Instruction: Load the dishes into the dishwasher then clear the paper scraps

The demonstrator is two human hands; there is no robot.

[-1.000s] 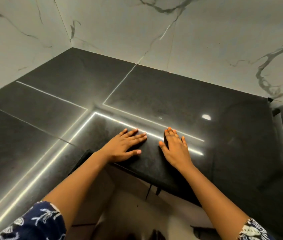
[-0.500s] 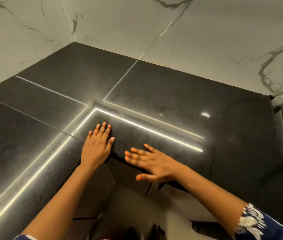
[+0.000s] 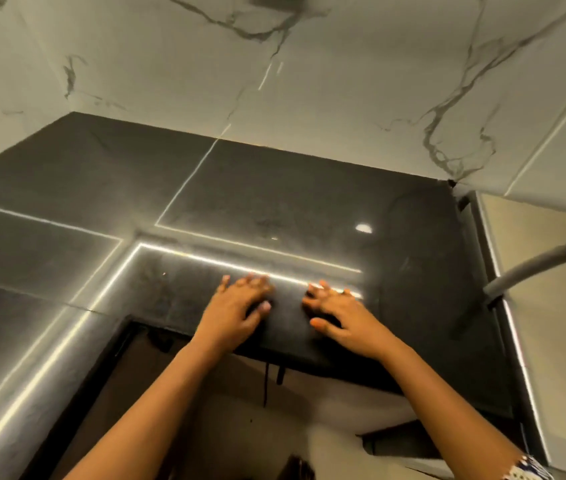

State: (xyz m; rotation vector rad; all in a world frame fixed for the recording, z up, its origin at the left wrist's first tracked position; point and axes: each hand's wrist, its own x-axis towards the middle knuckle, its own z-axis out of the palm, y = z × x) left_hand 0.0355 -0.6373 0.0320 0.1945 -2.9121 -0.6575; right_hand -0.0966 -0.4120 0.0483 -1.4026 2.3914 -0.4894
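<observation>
Countertop (image 3: 292,202) glossy black stone; left hand (image 3: 236,308), right hand (image 3: 342,315) spread on it.

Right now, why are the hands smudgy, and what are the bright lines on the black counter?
In the head view, the left hand and right hand are blurred by motion, mostly at their tips; the glossy counter mirrors light as bright lines and one round glare spot.

Glossy black stone counter (image 3: 274,202) runs into a corner of white wall (image 3: 344,81) tiling with grey marble veining. Bright linear light reflections (image 3: 240,262) and one round light spot (image 3: 363,228) show on its surface. A grey pipe (image 3: 534,265) angles in at right, over a beige panel (image 3: 551,323).
</observation>
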